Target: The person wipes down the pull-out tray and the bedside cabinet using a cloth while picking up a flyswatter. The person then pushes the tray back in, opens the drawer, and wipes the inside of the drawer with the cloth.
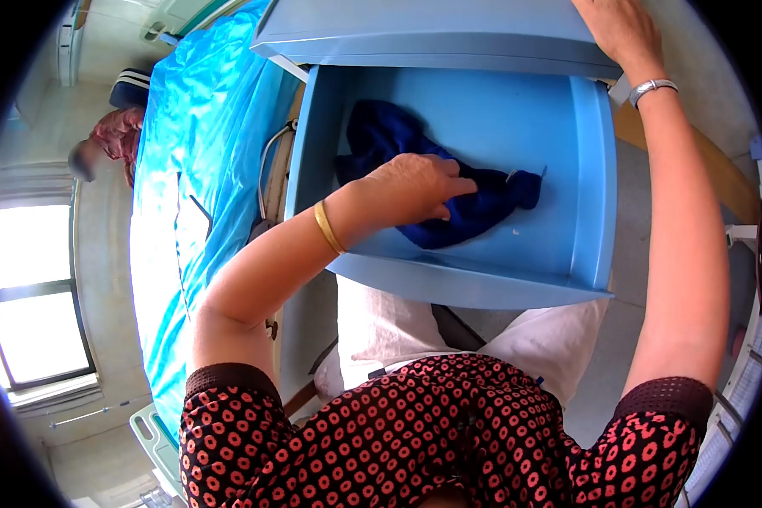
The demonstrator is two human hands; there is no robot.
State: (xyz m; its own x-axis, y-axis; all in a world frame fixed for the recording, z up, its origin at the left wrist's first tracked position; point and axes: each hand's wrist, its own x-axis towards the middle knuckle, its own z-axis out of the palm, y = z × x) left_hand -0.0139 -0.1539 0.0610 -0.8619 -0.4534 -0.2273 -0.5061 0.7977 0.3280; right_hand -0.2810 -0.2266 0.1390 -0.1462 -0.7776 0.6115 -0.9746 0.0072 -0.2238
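Observation:
A pulled-out light blue drawer (516, 284) holds a crumpled dark blue cloth (449, 230). My left hand (411, 190) reaches into the drawer over this cloth, its thumb and index finger apart. Whether the fingertips press into the fabric is hard to make out. A small knotted or bunched end of the cloth (527, 188) lies to the right of that hand. My right hand (625, 38) rests at the right top edge of the blue cabinet (440, 34), above the drawer. The top of the picture cuts off most of its fingers.
Left of the cabinet stands a bed covered in shiny blue sheeting (195, 169), with a metal rail (267, 173) beside the drawer. Another person (114, 135) is beyond the bed, near a bright window (34, 296). My legs (389, 322) are right below the drawer front.

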